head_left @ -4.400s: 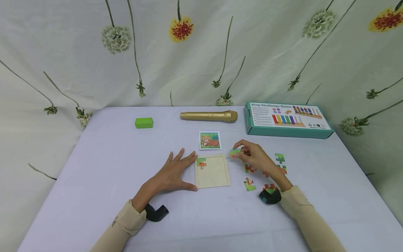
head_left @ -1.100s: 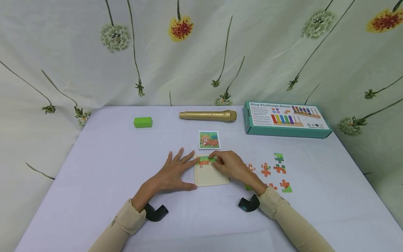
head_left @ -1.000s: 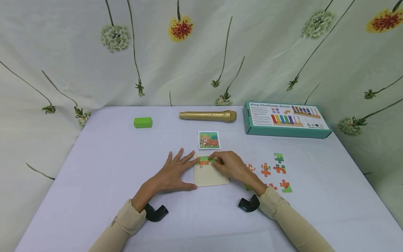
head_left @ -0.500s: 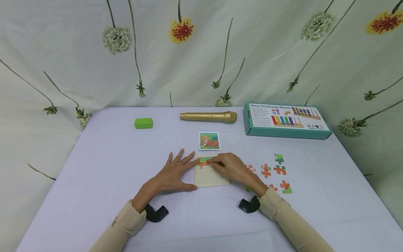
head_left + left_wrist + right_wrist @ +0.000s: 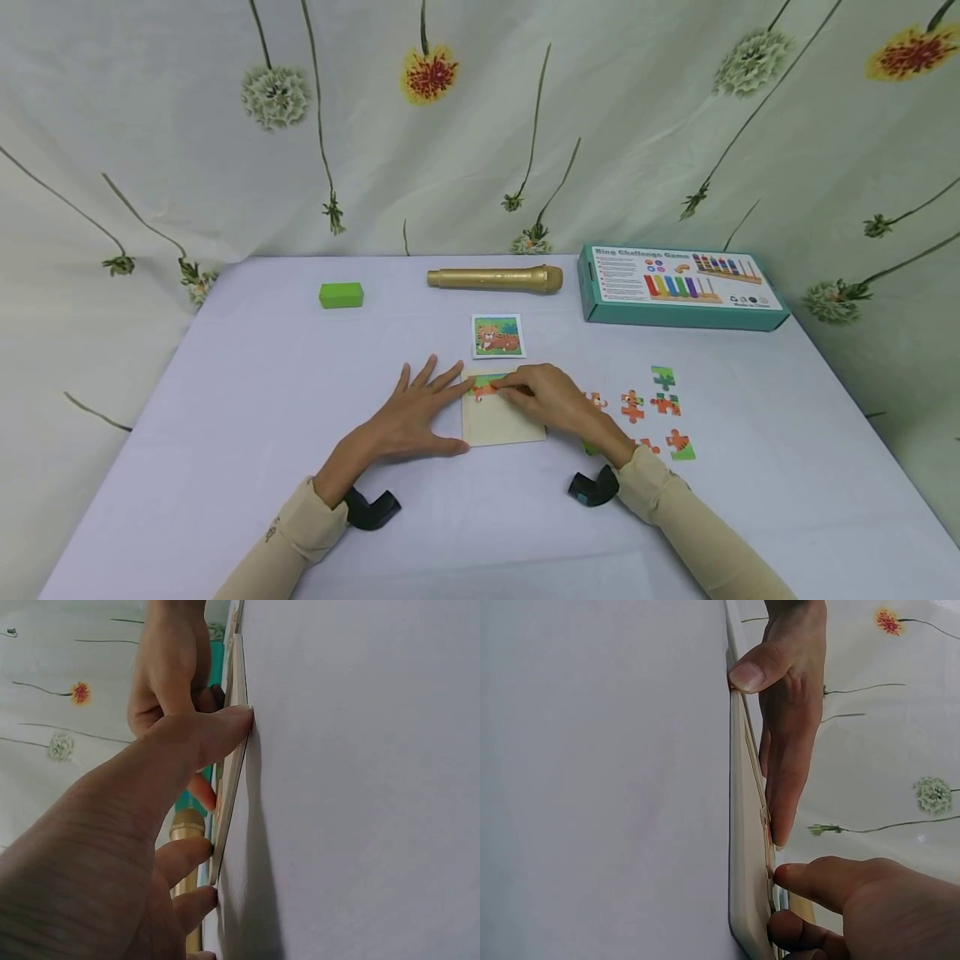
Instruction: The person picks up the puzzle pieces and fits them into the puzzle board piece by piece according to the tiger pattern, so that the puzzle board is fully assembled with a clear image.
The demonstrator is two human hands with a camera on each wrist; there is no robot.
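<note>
A square wooden puzzle board [image 5: 502,423] lies at the table's middle, with joined tiger puzzle pieces [image 5: 482,387] along its far left edge. My left hand [image 5: 411,414] is spread with straight fingers, its thumb and fingers resting against the board's left side. In the left wrist view the thumb touches the board's edge [image 5: 238,675]. My right hand [image 5: 553,404] is over the far part of the board, thumb and index finger together on a puzzle piece that they largely cover. The right wrist view shows its thumb and a bent finger at the board's face [image 5: 748,795].
A tiger picture card [image 5: 498,337] lies just beyond the board. Several loose puzzle pieces [image 5: 632,406] are to the right, some partly hidden by my right arm. Farther back are a green block [image 5: 341,295], a gold microphone [image 5: 495,279] and a ring game box [image 5: 681,288].
My right hand has brought a puzzle piece from the right onto the board beside the corner piece. Its fingertips have then shifted slightly left. The left hand has stayed at the board's side.
</note>
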